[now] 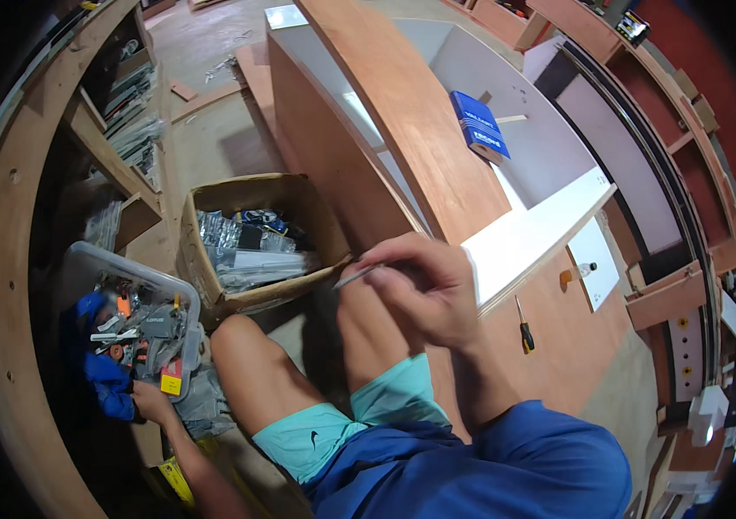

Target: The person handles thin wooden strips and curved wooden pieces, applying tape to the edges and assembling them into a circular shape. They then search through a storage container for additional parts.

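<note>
My right hand (427,281) is raised above my knee, its thumb and forefinger pinching a thin grey metal piece (355,276). Whether that piece is a bit or a long screw, I cannot make out. Low on the left, my left hand (153,403) has its fingers closed at a crumpled blue cloth-like thing (110,387). That blue thing hangs over the side of a clear plastic bin (193,304). Small fittings, orange pieces and a grey tool case (160,323) fill the bin.
A cardboard box (212,301) holding plastic-wrapped parts stands before my knees. Beyond it is a wooden cabinet (324,147), with a blue box (479,126) on its panel. A screwdriver (525,333) and a small orange-capped bottle (568,277) lie at the right. Shelving frames rise on both sides.
</note>
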`<state>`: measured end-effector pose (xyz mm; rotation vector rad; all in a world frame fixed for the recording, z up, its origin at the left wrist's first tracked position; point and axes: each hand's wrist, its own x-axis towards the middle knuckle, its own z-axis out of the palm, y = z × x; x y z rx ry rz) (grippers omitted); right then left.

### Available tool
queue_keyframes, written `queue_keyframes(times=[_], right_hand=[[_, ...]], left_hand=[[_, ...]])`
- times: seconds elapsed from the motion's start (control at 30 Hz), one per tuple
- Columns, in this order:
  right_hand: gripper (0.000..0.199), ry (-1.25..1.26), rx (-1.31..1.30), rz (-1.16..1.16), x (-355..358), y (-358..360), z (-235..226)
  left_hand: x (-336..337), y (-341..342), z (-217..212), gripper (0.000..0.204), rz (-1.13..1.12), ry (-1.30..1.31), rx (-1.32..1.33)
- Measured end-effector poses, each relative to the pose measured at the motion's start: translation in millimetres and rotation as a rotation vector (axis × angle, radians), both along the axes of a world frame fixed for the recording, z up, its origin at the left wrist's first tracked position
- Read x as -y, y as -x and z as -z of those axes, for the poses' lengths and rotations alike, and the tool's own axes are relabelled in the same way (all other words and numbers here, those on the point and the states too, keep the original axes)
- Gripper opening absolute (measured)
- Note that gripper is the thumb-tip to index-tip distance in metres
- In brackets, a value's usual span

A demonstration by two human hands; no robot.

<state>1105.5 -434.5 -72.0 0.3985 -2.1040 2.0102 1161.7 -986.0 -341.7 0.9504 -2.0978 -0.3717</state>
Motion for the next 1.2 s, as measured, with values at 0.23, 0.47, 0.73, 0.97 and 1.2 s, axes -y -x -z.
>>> queue_keyframes(times=[0.23, 0.47, 0.73, 0.97, 1.2], right_hand=[[0.010, -0.312, 0.033, 0.435, -128, 24, -8], [0.024, -0.547, 0.206, 0.573, -228, 1, -9], [0.021, -1.052, 0.272, 0.732, -327, -17, 29], [0.030, -1.238, 0.393, 0.592, -343, 4, 19], [0.039, -0.949, 0.197, 0.843, -342, 2, -2]], left_hand=[[42, 7, 28, 0.045, -0.035, 0.036, 0.194], [97, 2, 52, 0.044, -0.129, 0.179, 0.339], [96, 28, 53, 0.044, -0.081, 0.223, 0.328], [28, 21, -11, 0.064, -0.114, -0.075, 0.131], [53, 7, -18, 0.054, -0.093, -0.004, 0.653]])
